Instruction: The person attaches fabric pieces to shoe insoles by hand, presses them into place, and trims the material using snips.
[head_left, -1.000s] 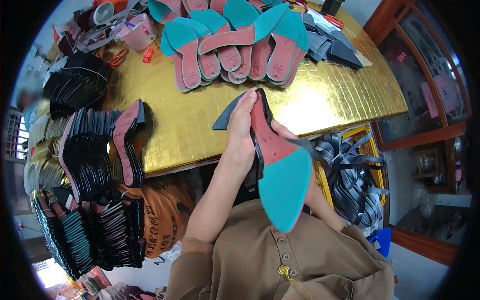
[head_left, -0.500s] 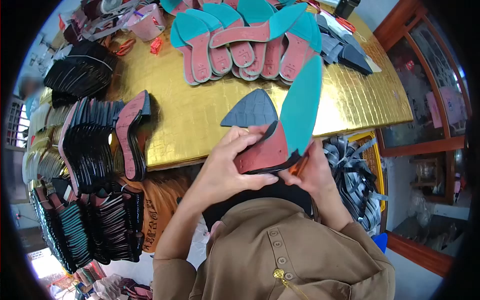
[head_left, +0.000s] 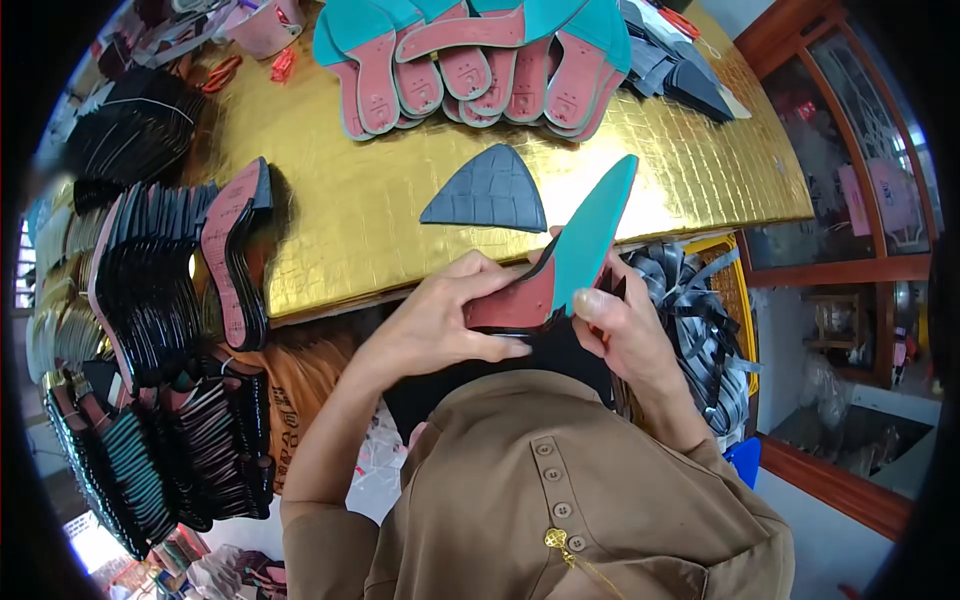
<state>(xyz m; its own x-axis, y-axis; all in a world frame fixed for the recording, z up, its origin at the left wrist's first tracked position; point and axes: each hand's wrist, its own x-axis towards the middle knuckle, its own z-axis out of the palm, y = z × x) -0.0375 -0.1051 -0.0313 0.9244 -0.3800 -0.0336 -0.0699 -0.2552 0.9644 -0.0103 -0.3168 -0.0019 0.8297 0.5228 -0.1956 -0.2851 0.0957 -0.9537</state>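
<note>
Closest in, before a brown button-front shirt (head_left: 500,460), a pink and teal shoe insole (head_left: 515,303) is held at the near edge of the worktop (head_left: 345,215), its teal pointed end tilted up and away. The left hand (head_left: 435,322) has its grip pinching the pink part, thumb along the lower side and fingers over the upper one, where a black strip lines the edge. The right hand (head_left: 633,330) has its grip closed on the insole too, thumb pressed near the line where pink meets teal; its other fingers are partly hidden. Below the near edge, towards its right corner, a yellow crate (head_left: 743,305) holds dark strips (head_left: 690,290). Off the near left corner hangs an orange bag (head_left: 312,375), with a row of black-edged insoles (head_left: 160,275) beside the left edge. On the worktop, just in from the middle of the near edge, lies a dark triangular piece (head_left: 488,190). Farther back, a heap of pink and teal insoles (head_left: 465,70) spreads across the middle, with dark flat pieces (head_left: 690,90) near the right edge and orange-handled scissors (head_left: 222,73) towards the left.
</note>
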